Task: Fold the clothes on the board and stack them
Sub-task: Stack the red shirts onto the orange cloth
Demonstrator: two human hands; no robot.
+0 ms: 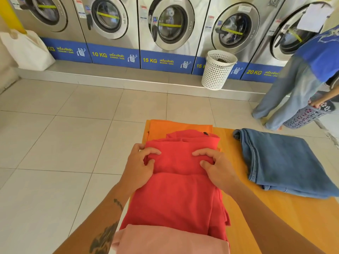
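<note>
A red garment [176, 198] lies lengthwise on the yellow board [286, 222], its far part folded back toward me. My left hand [141, 165] grips the fold's left edge and my right hand [216, 167] grips its right edge. An orange garment [165, 128] lies flat under the red one at the board's far end. A pink garment [170, 241] lies at the near end, partly on the red one. Folded blue jeans [282, 162] rest on the board to the right.
A row of washing machines [170, 30] lines the far wall, with a white perforated basket [217, 70] in front. A person in blue [300, 79] stands at the right holding a purple laundry basket [310, 114]. A white bag [27, 50] sits far left. Tiled floor [64, 143] lies left of the board.
</note>
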